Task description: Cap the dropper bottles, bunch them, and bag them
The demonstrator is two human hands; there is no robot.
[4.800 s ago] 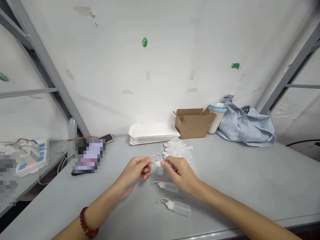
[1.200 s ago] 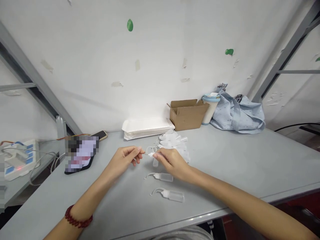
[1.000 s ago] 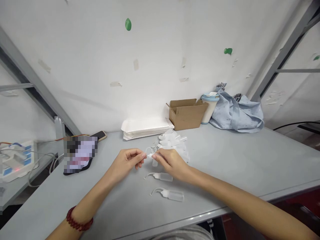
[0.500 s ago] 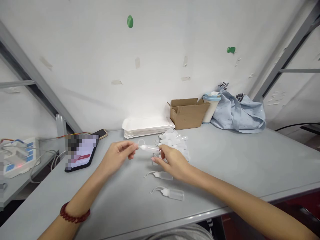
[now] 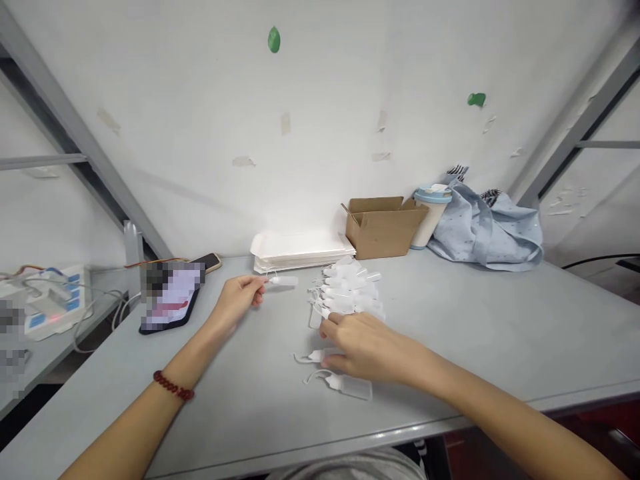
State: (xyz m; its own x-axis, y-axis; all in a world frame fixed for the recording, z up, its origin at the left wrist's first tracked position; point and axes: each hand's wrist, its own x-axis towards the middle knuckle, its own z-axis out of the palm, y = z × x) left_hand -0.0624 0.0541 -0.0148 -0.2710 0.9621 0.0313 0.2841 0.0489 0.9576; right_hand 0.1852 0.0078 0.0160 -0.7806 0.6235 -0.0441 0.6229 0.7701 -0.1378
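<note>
My left hand [image 5: 241, 300] pinches a small clear squeeze bottle [image 5: 284, 281] by the nozzle end, its body pointing right above the table. A thin cap strap loops at that end. My right hand [image 5: 357, 343] reaches over the table, thumb and fingers apart, and partly covers another squeeze bottle [image 5: 316, 357] lying on its side. Nearer the table's front edge lies one more squeeze bottle [image 5: 353, 387]. Just beyond the right fingers is a pile of similar bottles [image 5: 347, 287], part of it hidden by that hand.
Flat white cartons [image 5: 300, 252] lie against the wall, beside an open brown box [image 5: 385, 233]. A lidded cup [image 5: 430, 217] and a light blue bag [image 5: 485, 230] stand at the right. Leftward are a phone [image 5: 173, 297], another phone [image 5: 213, 262] and a power strip [image 5: 63, 307].
My right hand has let go of the held bottle and moved down and right to the loose bottles. My left hand has carried its bottle slightly left and away from the pile.
</note>
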